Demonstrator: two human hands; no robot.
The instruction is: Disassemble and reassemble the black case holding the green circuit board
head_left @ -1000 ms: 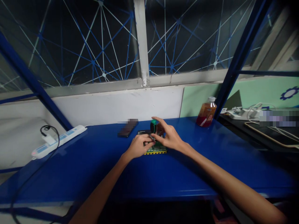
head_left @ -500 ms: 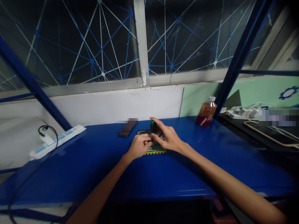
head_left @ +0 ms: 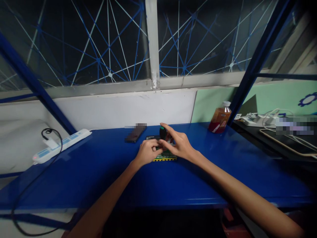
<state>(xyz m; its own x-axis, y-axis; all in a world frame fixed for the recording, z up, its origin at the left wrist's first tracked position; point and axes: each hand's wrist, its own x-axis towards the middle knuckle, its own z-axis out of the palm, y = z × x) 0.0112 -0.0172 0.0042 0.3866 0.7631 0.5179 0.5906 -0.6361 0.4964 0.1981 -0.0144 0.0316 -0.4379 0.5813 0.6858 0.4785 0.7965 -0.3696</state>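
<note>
No txt legible: bottle (head_left: 220,119) label too blurry; gear symbol (head_left: 307,99) on green wall panel (head_left: 279,96).

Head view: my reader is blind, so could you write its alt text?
A right hand holds a black-and-green tool upright over a green board on a blue table, the left hand close beside it. A dark slab and power strip lie to the left, a bottle stands right.

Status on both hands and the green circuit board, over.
Right hand on green-and-black screwdriver handle, upright; left hand at green circuit board. Fingers partly hide board.
</note>
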